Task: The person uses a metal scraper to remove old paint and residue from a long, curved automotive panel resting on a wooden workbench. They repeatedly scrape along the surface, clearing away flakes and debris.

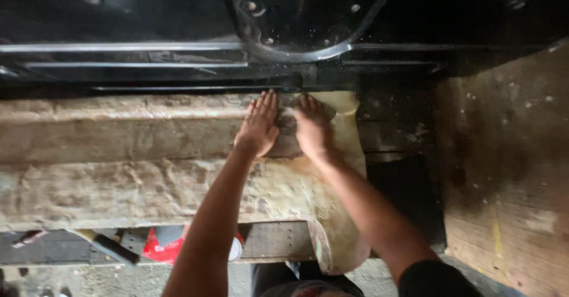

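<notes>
Both forearms reach up from the bottom edge toward a tan, rough-surfaced panel (148, 184), the landmark for everything else. Below the panel's left part, a dark-handled tool (106, 246) lies on the floor, with a red can (163, 248) just right of it, partly hidden by the left forearm.

On the panel's upper right part, the left hand (258, 126) lies flat, palm down, its fingers (265, 104) straight and pressed close together, tips pointing toward the panel's top edge. Between the two hands sits a small grey pad (287, 132), darker than the panel and flat against it. The left hand's thumb side touches the pad's left edge; whether the palm covers part of it cannot be told.

Right of the pad, the right hand (312, 128) also lies palm down, fingers (309, 104) together and slightly curled, resting on the pad's right part and pressing it to the panel. Both sets of fingertips end just short of the panel's top edge.

Above the panel runs a glossy black body (148, 30) with bright trim lines. Right of the panel, past a dark gap, stands a stained wooden board (510, 172)
</notes>
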Motion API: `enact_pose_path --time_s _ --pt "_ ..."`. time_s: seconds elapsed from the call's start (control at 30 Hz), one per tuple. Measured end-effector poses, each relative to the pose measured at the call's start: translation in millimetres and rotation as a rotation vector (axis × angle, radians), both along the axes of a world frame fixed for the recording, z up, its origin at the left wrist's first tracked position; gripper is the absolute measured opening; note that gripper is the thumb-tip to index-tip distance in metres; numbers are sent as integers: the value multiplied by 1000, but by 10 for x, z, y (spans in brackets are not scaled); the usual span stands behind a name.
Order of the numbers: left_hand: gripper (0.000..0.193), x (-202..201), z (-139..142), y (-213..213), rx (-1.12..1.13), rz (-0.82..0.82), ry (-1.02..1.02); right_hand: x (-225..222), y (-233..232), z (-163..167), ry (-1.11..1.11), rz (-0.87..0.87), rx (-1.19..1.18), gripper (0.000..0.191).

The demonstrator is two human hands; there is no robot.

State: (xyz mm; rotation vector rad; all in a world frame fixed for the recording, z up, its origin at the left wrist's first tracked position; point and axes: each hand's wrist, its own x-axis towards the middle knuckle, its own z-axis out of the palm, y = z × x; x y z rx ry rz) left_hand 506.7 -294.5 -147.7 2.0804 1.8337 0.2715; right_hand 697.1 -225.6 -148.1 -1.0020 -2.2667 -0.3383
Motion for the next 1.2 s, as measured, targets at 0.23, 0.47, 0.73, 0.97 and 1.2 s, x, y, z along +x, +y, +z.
enact_pose_path --time_s 0.23,0.47,0.73,0.97,1.2 --pt "88 60 -29 -13 -42 -11 71 80 -86 -46 341 -160 -267 36" --pt "89 31 -36 -26 -33 -4 164 156 -118 1 176 -233 -682 18" --pt "87 -16 3 -84 11 -8 72 130 -152 -70 202 -256 -345 29" --pt "86 36 38 -102 -28 -10 93 -37 -296 -20 260 -441 -985 33" --pt "86 -26 3 -80 31 -14 24 1015 -475 47 440 -120 -670 24"
